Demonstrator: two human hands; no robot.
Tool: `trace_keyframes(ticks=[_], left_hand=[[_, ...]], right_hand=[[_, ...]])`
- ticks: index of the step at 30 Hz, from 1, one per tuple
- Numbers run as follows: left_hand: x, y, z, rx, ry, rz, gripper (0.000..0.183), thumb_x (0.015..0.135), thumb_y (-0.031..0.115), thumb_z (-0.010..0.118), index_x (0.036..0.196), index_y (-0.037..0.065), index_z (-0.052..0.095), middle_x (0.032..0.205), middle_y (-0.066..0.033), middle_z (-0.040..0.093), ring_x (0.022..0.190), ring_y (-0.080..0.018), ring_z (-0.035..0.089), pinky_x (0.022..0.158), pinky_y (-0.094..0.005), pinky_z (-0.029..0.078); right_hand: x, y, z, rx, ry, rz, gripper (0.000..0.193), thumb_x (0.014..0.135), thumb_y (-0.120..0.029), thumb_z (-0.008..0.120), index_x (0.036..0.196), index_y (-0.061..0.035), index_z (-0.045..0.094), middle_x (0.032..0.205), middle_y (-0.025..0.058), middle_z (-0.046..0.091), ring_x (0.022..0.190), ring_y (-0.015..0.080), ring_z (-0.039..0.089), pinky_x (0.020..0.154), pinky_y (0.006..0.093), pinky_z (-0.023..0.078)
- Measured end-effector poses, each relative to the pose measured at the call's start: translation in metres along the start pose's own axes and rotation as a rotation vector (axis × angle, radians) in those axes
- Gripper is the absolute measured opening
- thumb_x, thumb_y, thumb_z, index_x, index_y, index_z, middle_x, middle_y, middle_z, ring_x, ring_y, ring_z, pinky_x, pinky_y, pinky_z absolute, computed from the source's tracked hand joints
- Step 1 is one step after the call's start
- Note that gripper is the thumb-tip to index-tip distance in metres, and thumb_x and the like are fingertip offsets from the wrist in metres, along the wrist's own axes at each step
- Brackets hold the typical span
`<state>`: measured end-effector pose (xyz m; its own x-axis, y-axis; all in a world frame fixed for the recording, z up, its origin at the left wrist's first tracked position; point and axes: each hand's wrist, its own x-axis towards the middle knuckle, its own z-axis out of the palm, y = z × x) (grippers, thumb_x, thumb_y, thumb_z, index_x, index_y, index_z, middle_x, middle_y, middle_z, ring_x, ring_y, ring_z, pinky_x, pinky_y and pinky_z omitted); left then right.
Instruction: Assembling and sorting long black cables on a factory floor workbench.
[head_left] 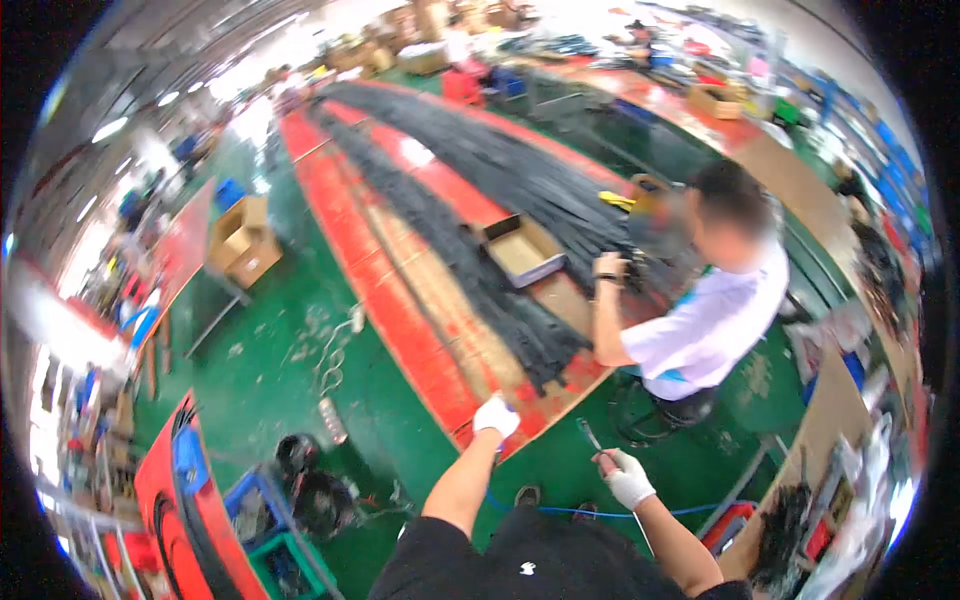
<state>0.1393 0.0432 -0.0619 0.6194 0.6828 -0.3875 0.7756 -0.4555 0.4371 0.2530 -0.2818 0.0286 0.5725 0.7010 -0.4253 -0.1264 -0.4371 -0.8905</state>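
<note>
My left hand (495,417), in a white glove, is at the near end of a long red table (437,388). Its fingers look curled, with a small bluish bit beside them; what they hold is too small to make out. My right hand (630,482), also gloved in white, is closed around a hand tool with a thin shaft (592,436) that points up and to the left, over the green floor. The tool's exact kind is unclear. Long black strips (440,230) lie in bundles along the table, their ends a little beyond my left hand.
A seated co-worker (710,300) in a white shirt works at the table's right side. An open carton (522,250) stands among the strips. A blue hose (640,514) runs near my feet. At lower left are a black coil (325,500), a power strip (332,421) and a red board (175,500).
</note>
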Motion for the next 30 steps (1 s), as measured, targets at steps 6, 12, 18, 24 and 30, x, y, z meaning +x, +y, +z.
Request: trace_keyframes(ticks=[6,12,18,24,30], left_hand=[[0.014,-0.024,0.028,0.084,0.077,-0.120,0.068,0.083,0.033,0.072,0.142,0.002,0.056,0.128,-0.0252,0.072,0.114,-0.0393,0.072,0.100,-0.0444,0.058],[0.012,-0.012,0.036,0.156,0.061,-0.159,0.070,0.085,0.034,0.072,0.144,0.002,0.054,0.127,-0.0252,0.073,0.114,-0.0377,0.073,0.098,-0.0445,0.059],[0.019,0.003,0.031,0.209,0.012,-0.108,0.052,0.090,0.031,0.066,0.135,0.004,0.064,0.126,-0.0223,0.074,0.115,-0.0359,0.074,0.097,-0.0458,0.059],[0.038,-0.017,0.065,0.204,0.064,-0.100,0.039,0.092,0.022,0.058,0.126,0.006,0.068,0.124,-0.0213,0.074,0.114,-0.0378,0.073,0.096,-0.0477,0.059],[0.004,-0.004,0.091,0.192,0.181,0.146,0.036,0.088,0.017,0.061,0.120,0.002,0.066,0.118,-0.0239,0.070,0.104,-0.0417,0.072,0.091,-0.0502,0.060]], right_hand=[[-0.028,0.011,-0.019,-0.105,0.035,-0.084,0.022,0.109,-0.022,0.060,0.110,-0.0035,0.073,0.086,-0.0026,0.062,0.080,0.0087,0.053,0.073,0.0259,0.046],[-0.036,-0.035,-0.038,-0.140,0.088,-0.115,0.029,0.109,-0.029,0.060,0.111,-0.0029,0.073,0.083,0.0016,0.064,0.079,0.0108,0.056,0.072,0.0298,0.048],[-0.021,-0.026,-0.014,-0.234,0.020,-0.105,0.029,0.108,-0.030,0.060,0.107,-0.0028,0.069,0.080,0.0046,0.064,0.076,0.0156,0.058,0.071,0.0328,0.048],[-0.022,0.038,0.021,-0.107,0.000,-0.056,0.022,0.108,-0.024,0.061,0.105,-0.0043,0.070,0.079,-0.0002,0.061,0.073,0.0109,0.054,0.068,0.0301,0.047],[-0.023,0.037,0.039,-0.202,0.041,-0.050,0.024,0.108,-0.023,0.060,0.101,-0.0029,0.071,0.080,0.0015,0.062,0.072,0.0109,0.055,0.068,0.0284,0.047]])
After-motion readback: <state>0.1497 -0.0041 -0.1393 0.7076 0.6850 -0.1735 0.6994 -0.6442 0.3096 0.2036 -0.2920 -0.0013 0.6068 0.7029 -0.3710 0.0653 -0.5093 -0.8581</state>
